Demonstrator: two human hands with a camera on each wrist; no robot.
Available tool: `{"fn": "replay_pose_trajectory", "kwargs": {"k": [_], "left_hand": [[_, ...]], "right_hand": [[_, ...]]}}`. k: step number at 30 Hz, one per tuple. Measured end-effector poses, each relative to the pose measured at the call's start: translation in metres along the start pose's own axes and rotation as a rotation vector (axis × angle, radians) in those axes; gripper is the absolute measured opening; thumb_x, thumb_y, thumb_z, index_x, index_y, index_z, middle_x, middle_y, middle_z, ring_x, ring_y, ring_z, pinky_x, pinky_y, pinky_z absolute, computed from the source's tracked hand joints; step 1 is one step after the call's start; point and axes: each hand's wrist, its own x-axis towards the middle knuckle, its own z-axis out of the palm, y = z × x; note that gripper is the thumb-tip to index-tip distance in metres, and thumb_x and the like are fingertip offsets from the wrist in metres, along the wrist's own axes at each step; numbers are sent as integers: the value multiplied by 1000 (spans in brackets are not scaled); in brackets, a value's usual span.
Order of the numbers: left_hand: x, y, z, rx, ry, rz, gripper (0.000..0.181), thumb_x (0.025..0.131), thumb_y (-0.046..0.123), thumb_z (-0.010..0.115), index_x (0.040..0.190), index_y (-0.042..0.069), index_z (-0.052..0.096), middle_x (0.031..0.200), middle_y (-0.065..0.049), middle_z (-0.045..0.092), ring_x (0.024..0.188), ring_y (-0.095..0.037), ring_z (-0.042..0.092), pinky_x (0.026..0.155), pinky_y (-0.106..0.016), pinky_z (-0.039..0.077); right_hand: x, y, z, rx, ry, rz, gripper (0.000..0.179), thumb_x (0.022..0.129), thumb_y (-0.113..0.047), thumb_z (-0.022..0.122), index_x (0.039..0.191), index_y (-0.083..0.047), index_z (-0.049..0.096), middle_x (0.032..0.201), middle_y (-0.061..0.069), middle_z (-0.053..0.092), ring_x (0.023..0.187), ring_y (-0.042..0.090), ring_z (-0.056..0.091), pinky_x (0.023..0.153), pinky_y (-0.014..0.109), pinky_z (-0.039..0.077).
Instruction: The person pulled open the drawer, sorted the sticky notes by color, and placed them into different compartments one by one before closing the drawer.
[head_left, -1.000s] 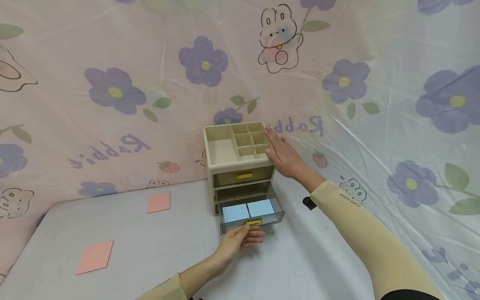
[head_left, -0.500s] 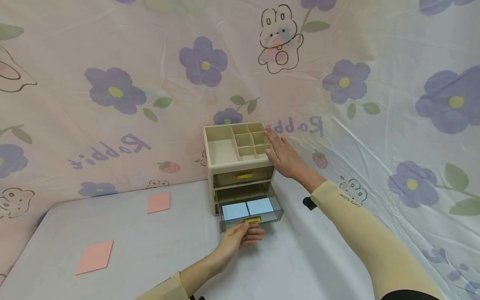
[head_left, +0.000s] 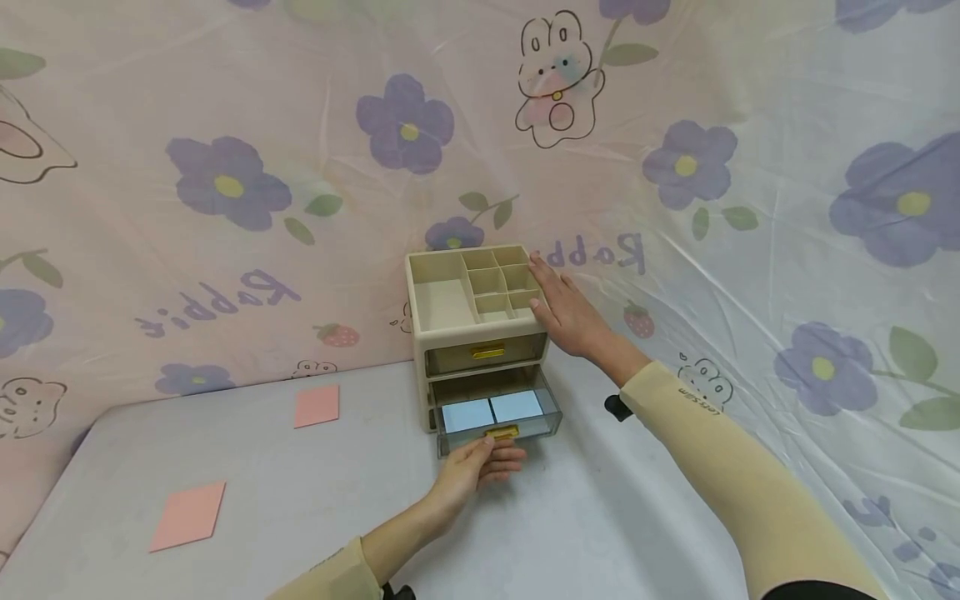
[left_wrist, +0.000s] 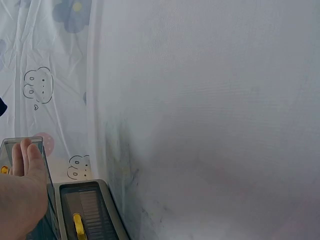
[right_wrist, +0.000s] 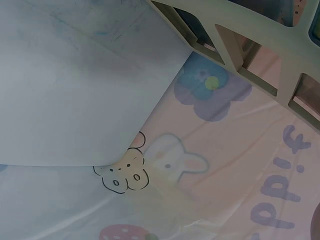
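A cream desktop drawer organizer (head_left: 480,332) stands against the backdrop, with a divided open tray on top. Its middle drawer (head_left: 540,427), clear smoky plastic, sticks partway out and holds two light blue square cards (head_left: 467,415) side by side. My left hand (head_left: 467,475) is at that drawer's front, thumb touching near the yellow handle (head_left: 502,432) and the other fingers straight, pointing right. Against the organizer's right side, my right hand (head_left: 568,315) rests flat with extended fingers. In the left wrist view the bottom drawer (left_wrist: 92,210) shows below the pulled-out one, closed.
Two pink square cards lie on the white table left of the organizer, one farther back (head_left: 317,406) and one nearer (head_left: 187,517). A flowered fabric backdrop (head_left: 480,183) rises right behind the organizer. The right wrist view shows cutouts in the organizer's side (right_wrist: 232,67).
The middle drawer has slid a little inward, and my left hand has moved forward with it. My right hand stays in place on the organizer's side.
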Motion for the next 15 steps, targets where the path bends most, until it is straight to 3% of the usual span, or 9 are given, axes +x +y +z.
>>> {"fn": "replay_pose_trajectory", "kwargs": {"k": [15], "left_hand": [[10,5,-5,-14,18,11,55,116,32,35,145,-13,48,136,-24,65,127,-41,62,110,-47,49]], "right_hand": [[-1,0,-1,2,12,-16,68,112,-39,30,166,-4,12,175,11,6,160,30,12,128,56,10]]}}
